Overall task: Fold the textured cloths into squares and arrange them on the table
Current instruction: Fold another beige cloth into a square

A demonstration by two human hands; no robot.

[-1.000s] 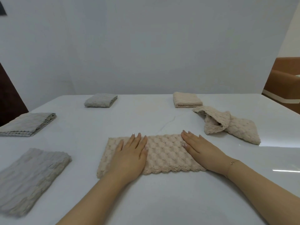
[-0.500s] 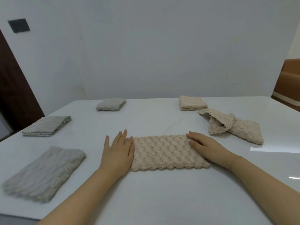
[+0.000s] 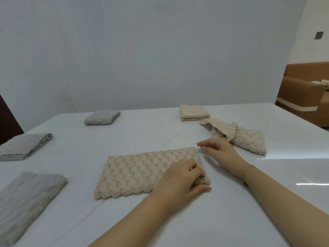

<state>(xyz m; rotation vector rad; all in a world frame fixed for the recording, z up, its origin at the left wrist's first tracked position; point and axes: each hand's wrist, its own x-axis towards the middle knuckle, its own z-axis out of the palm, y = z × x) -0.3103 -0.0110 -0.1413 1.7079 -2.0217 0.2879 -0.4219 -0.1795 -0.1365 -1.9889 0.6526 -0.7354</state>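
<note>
Room beyond the white table

A plain pale wall runs behind the table's far edge. A small dark plate is fixed high on the lighter wall past the far right corner. Below it stands brown furniture with a white band along its base, and something pale and blurred lies on top of it. A dark brown panel shows off the left edge, partly cut by the frame

A plain room, likely a home: bare white wall, white table, brown sofa.
</note>
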